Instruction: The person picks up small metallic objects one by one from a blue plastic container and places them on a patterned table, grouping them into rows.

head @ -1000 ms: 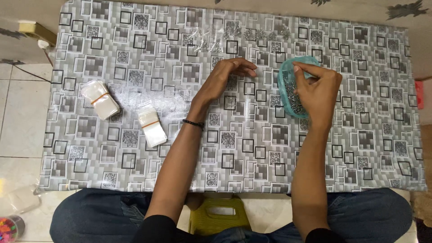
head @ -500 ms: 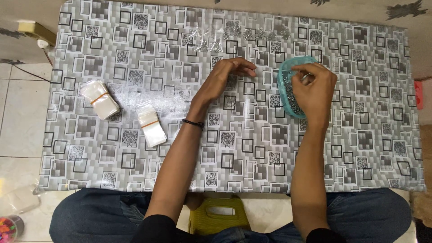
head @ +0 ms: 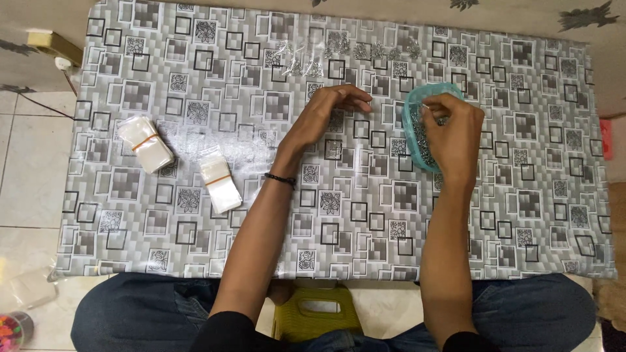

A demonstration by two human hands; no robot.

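I see my right hand (head: pixel 454 130) reaching into a teal plastic tub (head: pixel 413 127), fingers bent down and bunched among the small silvery metal pieces (head: pixel 424 145) that fill it. Whether those fingertips actually pinch a piece I cannot tell; the knuckles cover the tips. The tub sits directly under and just left of that hand, its far rim showing above the knuckles.

My left hand (head: pixel 331 107) rests on the table (head: pixel 521 215) a short way left of the tub, apart from it. Its fingers are curled loosely, tips pointing toward the tub, and it holds nothing that I can make out. A dark band (head: pixel 280 178) circles that wrist.

Beyond both hands, toward the far edge of the table, lies a row of small clear bags (head: pixel 345 52) with silvery contents. Well to the left of my left hand lie two stacks of empty clear bags, each bound with an orange rubber band: one stack (head: pixel 146 144) farther out, the other (head: pixel 218 178) nearer my forearm. Below the table edge, between my knees, I see a yellow-green stool (head: pixel 317 313).
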